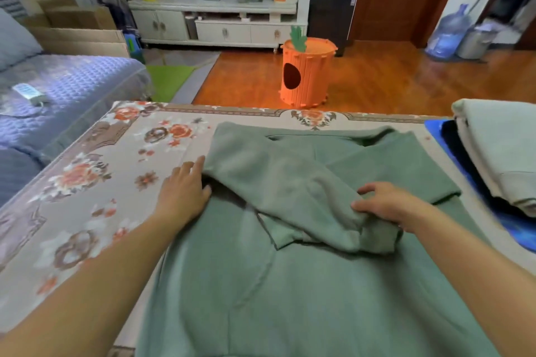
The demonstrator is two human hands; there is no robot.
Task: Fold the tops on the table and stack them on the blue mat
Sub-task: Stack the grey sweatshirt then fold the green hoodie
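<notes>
A green top [304, 293] lies spread across the table [95, 182], which is covered in a beige cloth printed with orange and brown flowers. 1 sleeve [290, 185] is folded diagonally over the body of the garment, running from the far left shoulder down toward the right. The left hand [184, 190] lies flat at the garment's left edge — fingers straight, palm down, pressing on the fold where the sleeve turns in. The right hand [385, 203] grips the cuff end of that sleeve, its fingers and thumb curled round a bunch of the fabric over the middle of the top. At the table's right edge sits the blue mat [510, 226], and on it a stack of folded tops [499, 153]: a pale grey-green one above, a dark one showing beneath it. Beyond the table, on the wooden floor, stands an orange carrot-shaped bin [306, 72] with a dark oval opening. A sofa with a blue quilted cover [72, 87] sits to the left — a white remote [29, 93] lying on it.
</notes>
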